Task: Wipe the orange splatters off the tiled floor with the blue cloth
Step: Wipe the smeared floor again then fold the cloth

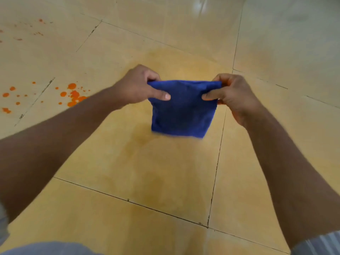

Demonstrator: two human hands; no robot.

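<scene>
Orange splatters [72, 94] are seen lying unwiped on the tiled floor [165, 172], off to the person's left; a fainter scatter of specks [39, 27] is spread on a tile farther away, at the upper left; no wiping of either patch is judged to have been done, though a faint darker smear is visible on the tile beneath the hands, and its origin cannot be told. Almost the whole task is therefore judged to be left; the cloth has yet to be brought to the floor and carried over to the marks. The blue cloth [184, 109] is held in the air above the middle tile, well apart from the splatters; it appears folded into a rough square, deep blue, soft and slightly blurred at its lower edge; no orange stain is visible on it. Its upper corners are pinched between thumb and curled fingers, one by the left hand [136, 87], the other by the right hand [233, 94]; both hands are closed on the fabric.
</scene>
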